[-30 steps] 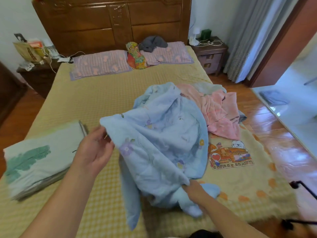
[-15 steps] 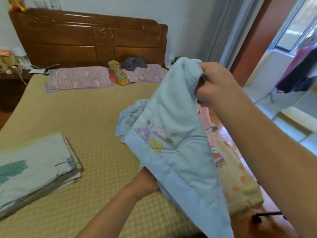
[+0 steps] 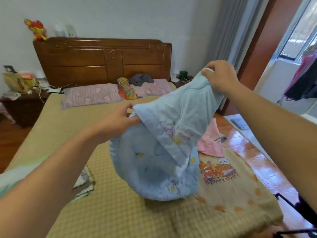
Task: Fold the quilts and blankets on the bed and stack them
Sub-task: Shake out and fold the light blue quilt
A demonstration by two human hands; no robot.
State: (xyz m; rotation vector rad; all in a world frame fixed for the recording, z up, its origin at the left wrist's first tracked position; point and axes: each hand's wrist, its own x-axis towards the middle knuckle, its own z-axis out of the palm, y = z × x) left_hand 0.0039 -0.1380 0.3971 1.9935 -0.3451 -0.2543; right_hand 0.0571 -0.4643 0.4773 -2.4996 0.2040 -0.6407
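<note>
1. Above the bed's (image 3: 120, 212) right half, the right hand (image 3: 219, 78) is raised highest, arm stretched forward from the lower right, fingers curled and pinching a corner of the light blue quilt (image 3: 163, 152) between thumb and fingertips.
2. Lower and to the left of that hand, the left hand (image 3: 118, 120) reaches in from the lower left with its forearm slanting up, thumb and fingers gripping the quilt's banded edge where it turns over.
3. Between the two hands the quilt edge runs taut on a slant; below it the rest of the quilt hangs in a rounded bundle whose bottom rests on the bed.
4. Just right of the quilt a pink blanket (image 3: 211, 143) lies crumpled near the bed's right edge, partly on a beige blanket with a cartoon print (image 3: 223, 182) that is spread flat over that side.
5. Left of the quilt, under the left forearm, a folded pale quilt with a green pattern (image 3: 84, 184) sits close to the bed's left edge; most of it is hidden by the arm.
6. Beyond the quilt toward the headboard (image 3: 103, 62), the yellow checked bed surface is open as far as the two pink pillows (image 3: 91, 97).
7. Past the bed's right edge lies bare wooden floor (image 3: 257, 152).
</note>
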